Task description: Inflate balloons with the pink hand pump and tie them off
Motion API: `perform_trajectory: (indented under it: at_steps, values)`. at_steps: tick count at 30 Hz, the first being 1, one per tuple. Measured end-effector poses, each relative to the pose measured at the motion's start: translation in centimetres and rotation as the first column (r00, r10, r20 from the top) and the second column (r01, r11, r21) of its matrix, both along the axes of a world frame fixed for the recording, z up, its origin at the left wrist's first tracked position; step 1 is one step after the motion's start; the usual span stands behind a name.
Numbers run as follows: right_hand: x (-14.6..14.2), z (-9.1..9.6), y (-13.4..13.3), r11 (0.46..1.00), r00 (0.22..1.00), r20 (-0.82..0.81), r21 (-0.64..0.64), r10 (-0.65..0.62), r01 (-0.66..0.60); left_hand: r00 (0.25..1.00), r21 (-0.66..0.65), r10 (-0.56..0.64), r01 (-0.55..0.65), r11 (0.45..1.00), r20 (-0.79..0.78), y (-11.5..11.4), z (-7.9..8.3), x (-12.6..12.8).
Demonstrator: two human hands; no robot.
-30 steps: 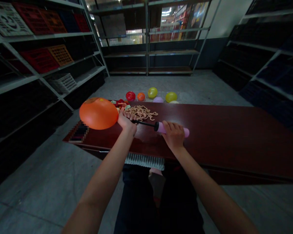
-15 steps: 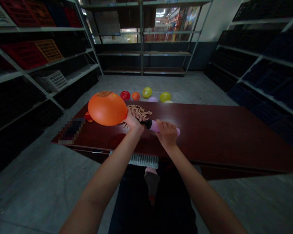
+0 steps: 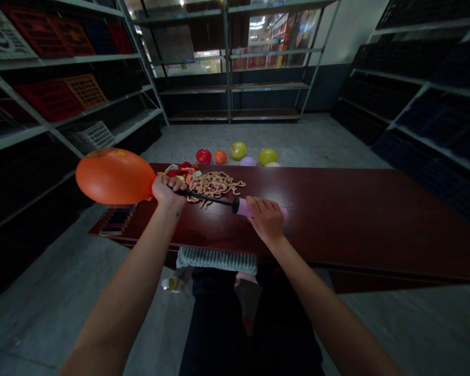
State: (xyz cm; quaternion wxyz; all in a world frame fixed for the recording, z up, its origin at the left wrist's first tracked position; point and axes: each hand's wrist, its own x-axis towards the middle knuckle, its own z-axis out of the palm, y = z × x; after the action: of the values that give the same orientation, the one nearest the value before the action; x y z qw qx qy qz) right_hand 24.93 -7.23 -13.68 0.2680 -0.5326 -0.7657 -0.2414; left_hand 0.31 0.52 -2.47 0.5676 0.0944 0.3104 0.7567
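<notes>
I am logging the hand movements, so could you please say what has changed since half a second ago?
The left hand has moved left, carrying the inflated orange balloon, and more of the black rod now shows outside the pink cylindrical barrel. Nothing was taken hold of or let go. The right hand stays on the barrel, and the tangled beige strands still lie on the dark red table.

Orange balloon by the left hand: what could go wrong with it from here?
Burst: the large, oval, glossy orange balloon looks well filled, so more air might pop it.

Slip: its narrow end sits at the left grip; if that loosens, it could come off the pink plastic hand pump with a black rod.
</notes>
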Motion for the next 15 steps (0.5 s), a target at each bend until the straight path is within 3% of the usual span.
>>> perform_trajectory:
  at_steps: [7,15]
  values:
    - [0.5,-0.1,0.0,0.999,0.997,-0.060,0.003,-0.054,0.054,0.999,0.020,0.044,-0.044,0.999,0.006,-0.1,-1.7,4.5]
    - [0.9,-0.6,0.2,0.993,0.989,-0.107,0.044,-0.100,0.105,1.000,0.107,-0.012,0.010,0.994,0.015,-2.1,-4.2,13.9]
